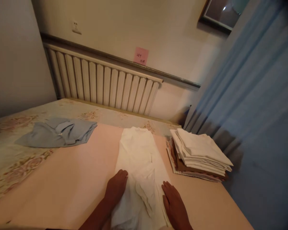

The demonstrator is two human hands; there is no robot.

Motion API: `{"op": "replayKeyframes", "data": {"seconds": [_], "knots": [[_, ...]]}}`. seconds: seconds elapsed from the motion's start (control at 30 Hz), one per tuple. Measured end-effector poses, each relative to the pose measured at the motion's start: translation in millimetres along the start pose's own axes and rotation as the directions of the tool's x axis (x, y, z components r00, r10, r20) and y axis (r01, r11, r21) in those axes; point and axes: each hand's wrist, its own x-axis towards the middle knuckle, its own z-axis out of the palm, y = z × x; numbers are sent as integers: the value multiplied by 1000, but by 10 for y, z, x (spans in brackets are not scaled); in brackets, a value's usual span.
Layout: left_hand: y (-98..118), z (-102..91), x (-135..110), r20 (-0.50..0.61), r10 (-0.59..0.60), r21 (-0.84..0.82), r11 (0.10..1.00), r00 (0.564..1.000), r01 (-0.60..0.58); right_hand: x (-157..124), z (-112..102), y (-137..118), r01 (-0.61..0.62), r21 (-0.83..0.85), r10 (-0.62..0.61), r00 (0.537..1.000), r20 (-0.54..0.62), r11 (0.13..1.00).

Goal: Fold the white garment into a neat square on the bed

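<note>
Fingers of your left hand [116, 188] lie flat and close together, pressing down on the left edge of the white garment [139, 159]; those of your right hand [174, 204] are likewise flat and held side by side, resting on its right edge. Neither hand pinches or grips any cloth.

Counting from left to right, you have one blue-grey garment [59, 132], loosely crumpled and lying alone on the far left of the bed [74, 179], well apart from your hands. Next comes the one white garment between your two hands, in the middle of the bed. Then one stack of folded cloths [199, 153] sits just beside it on the right, near the blue curtain [259, 111]; most of its layers are white, with a brown one low down, but you cannot count them exactly.

Your white garment is folded into a long narrow strip running away from you towards the radiator [103, 84]. Its far end is smooth and flat, while the near end between your hands is rumpled, with a loose flap lying on top. One pink note [141, 56] is stuck on the wall above the radiator
</note>
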Motion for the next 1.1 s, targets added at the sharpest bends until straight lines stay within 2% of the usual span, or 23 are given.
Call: {"op": "replayKeyframes", "data": {"seconds": [0.1, 0.23, 0.33, 0.5, 0.63, 0.73, 0.8, 0.9, 1.0, 1.1], "knots": [[-42, 89, -1, 7, 26, 41, 999, 1000, -26, 0, 4, 4, -1, -7, 1, 1000, 6, 1000], [-38, 62, 17, 17, 26, 14, 1000, 1000, -26, 4, 12, 9, -7, 6, 7, 1000, -3, 1000], [-38, 31, 19, -30, 20, -63, 998, 999, -22, 9, 10, 5, -12, 16, 12, 1000, -6, 1000], [-88, 7, 46, -149, -56, -267, 964, 987, 14, 30, -17, -19, -41, 74, 41, 999, -9, 996], [-154, -5, 95, -213, -112, -329, 944, 971, 36, 68, -100, -80, -43, 117, 47, 998, -31, 992], [-176, -29, 114, -211, -139, -352, 934, 967, 58, 117, -221, -219, -167, 219, 191, 977, -91, 961], [-171, -52, 117, -202, -147, -364, 929, 968, 66, 162, -304, -365, -307, 351, 353, 933, -73, 884], [-149, -89, 122, -171, -157, -372, 925, 973, 83, 240, -373, -594, -492, 535, 518, 848, 115, 687], [-133, -112, 129, -138, -162, -367, 925, 977, 102, 326, -354, -726, -606, 591, 598, 763, 245, 532], [-129, -122, 127, -106, -162, -375, 920, 981, 112, 430, -284, -737, -656, 663, 619, 700, 355, 362]]}}
